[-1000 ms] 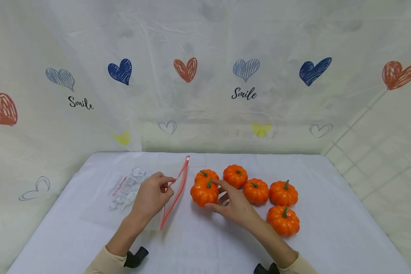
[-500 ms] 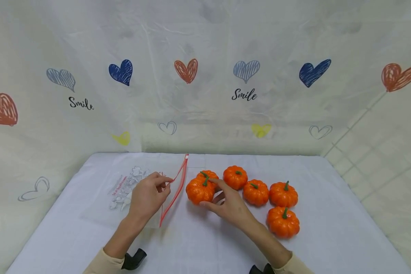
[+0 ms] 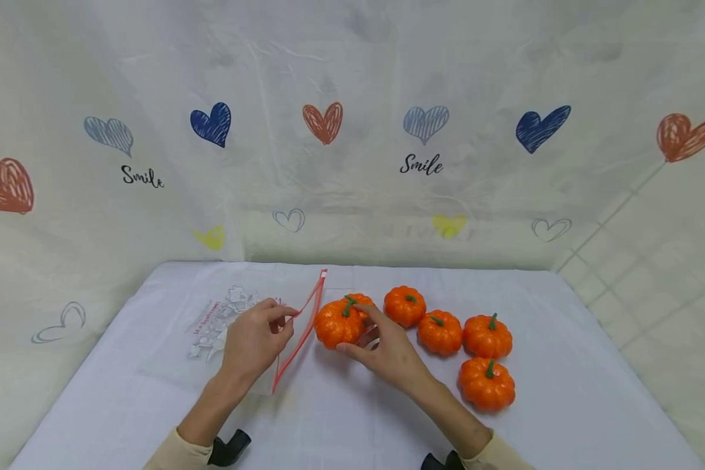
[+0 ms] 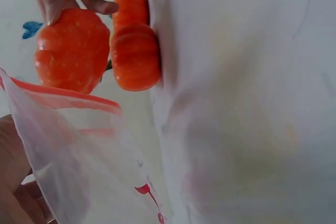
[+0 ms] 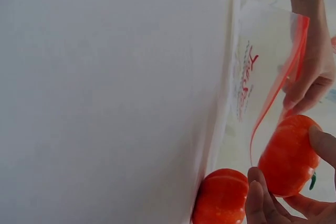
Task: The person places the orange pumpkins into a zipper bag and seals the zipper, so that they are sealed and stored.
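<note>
A clear zip bag (image 3: 211,362) with a red zip edge and printed figures lies on the left of the table. My left hand (image 3: 255,339) pinches the upper lip of its mouth, which gapes toward the right. In my right hand (image 3: 390,349) is a small orange toy pumpkin (image 3: 333,325) with a green stem, gripped from its right side between thumb and fingers. The pumpkin hangs just right of the bag's mouth; in the right wrist view the held pumpkin (image 5: 290,156) appears close by the red edge. Another pumpkin (image 3: 361,299) sits partly hidden behind it.
Several more toy pumpkins stand to the right, among them a back pumpkin (image 3: 405,306) and a front pumpkin (image 3: 486,385) near my right forearm. A white cloth covers the table (image 3: 576,391). Behind it hangs a pale sheet (image 3: 352,183) printed with hearts.
My right hand has carried the pumpkin leftward, up close to the bag's red mouth. The left hand keeps its pinch on the bag and has barely moved.
</note>
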A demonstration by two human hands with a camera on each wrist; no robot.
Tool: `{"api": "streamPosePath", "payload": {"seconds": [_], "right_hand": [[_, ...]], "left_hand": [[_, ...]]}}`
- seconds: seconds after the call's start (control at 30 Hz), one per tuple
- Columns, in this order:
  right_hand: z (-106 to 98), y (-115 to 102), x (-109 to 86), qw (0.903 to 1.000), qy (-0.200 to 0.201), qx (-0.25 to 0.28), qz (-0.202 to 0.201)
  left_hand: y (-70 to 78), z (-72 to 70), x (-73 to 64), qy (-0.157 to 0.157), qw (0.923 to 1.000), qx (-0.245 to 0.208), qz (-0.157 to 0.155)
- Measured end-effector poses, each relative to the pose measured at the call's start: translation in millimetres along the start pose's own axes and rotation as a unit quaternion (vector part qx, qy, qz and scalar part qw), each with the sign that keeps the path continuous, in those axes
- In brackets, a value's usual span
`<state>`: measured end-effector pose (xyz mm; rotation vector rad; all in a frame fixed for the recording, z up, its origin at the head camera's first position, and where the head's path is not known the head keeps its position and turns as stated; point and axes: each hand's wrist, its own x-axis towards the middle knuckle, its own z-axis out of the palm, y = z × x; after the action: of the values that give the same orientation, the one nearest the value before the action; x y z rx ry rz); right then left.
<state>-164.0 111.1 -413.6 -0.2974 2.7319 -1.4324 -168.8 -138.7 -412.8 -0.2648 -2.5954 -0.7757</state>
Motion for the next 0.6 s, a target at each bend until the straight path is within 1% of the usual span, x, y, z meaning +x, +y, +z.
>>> {"api": "streamPosePath", "payload": {"seconds": [0.4,0.6], "right_hand": [[5.8,-4.5,6.0,0.9996,-0.002,0.005,-0.029],[7.7,-7.1,6.9,0.9994,-0.001,0.007,-0.034]], "left_hand": [[-2.4,1.2,-2.8,0.007,0.9998,-0.004,0.018],[-3.2,1.0,-4.6,-0.004,0.9999,-0.011,0.012]]}}
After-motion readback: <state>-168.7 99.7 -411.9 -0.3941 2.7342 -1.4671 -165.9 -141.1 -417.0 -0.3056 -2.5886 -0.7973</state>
